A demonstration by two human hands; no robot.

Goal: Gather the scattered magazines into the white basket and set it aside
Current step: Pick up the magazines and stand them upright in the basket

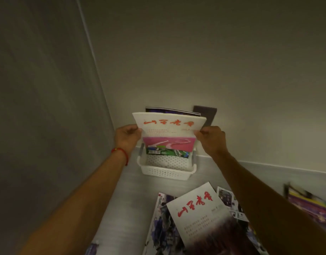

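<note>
A pale wall (213, 61) fills the upper view, meeting a grey panel (38, 89) on the left at a corner. Below them runs a light grey floor (132, 196). A dark rectangular plate (207, 115) sits on the wall just behind the magazines.

Loose magazines lie on the floor in the near foreground: a white magazine with red script (199, 212) overlaps a blue-toned magazine (164, 227), and a further magazine (230, 199) shows from under its right edge. At the far right edge a blurred colourful stack (309, 203) shows.

The white basket (166, 172) stands in the corner, against the wall, its perforated walls facing the camera. Upright inside it are a green-covered magazine (167, 153) and, behind that, a pink-covered magazine (169, 143).

Both bare forearms reach forward. Together they hold a white-covered magazine (169, 124) with red script upright over the back of the basket; a dark-edged magazine (172, 111) stands just behind it.

The left hand (128, 138), a red cord bracelet (120, 153) on its wrist, has its fingers (134, 130) curled closed on the magazine's left edge. The right hand (211, 139) has its fingers (200, 134) pinched on the right edge. The basket sits directly below and between the two hands.
</note>
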